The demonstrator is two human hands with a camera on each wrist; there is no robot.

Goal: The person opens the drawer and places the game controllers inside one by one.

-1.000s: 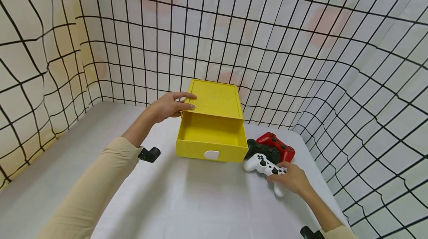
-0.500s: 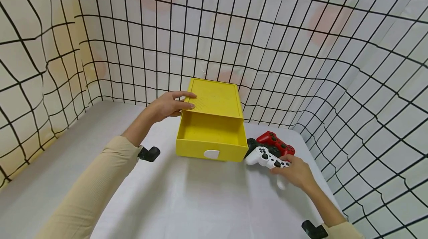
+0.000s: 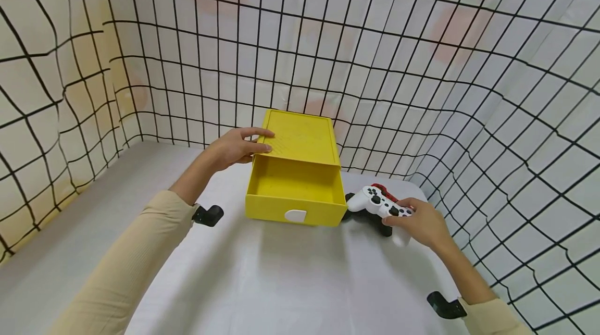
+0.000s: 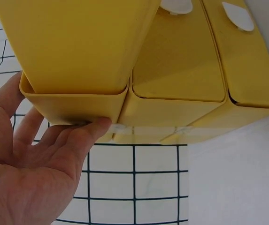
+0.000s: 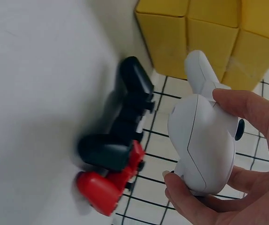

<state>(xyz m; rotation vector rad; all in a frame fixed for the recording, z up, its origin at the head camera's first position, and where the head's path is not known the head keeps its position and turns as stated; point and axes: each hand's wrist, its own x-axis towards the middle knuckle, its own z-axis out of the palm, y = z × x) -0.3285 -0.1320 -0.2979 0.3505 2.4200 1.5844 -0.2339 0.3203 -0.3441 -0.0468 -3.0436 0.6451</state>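
A yellow drawer box [image 3: 300,137] has its top drawer [image 3: 294,207] pulled out. The front bears a white tab, and the drawer's visible inside holds nothing. In the left wrist view, lower drawers [image 4: 176,56] are shut. My left hand [image 3: 230,148] rests on the box's left upper edge, fingers fairly straight on the top and side. My right hand [image 3: 422,220] grips a white game controller [image 3: 375,200] by one end, raised above the table. Below it lie a black game controller [image 5: 125,117] and a red game controller [image 5: 101,190], both partly hidden in the head view.
The white table [image 3: 300,283] carries the box and controllers. Black wire mesh [image 3: 290,38] stands around the back and both sides, with pale sheeting behind it. The box stands close to the back mesh.
My right hand has lifted the white controller up and away from me, over the black and red ones. The left hand and the box have stayed in place.
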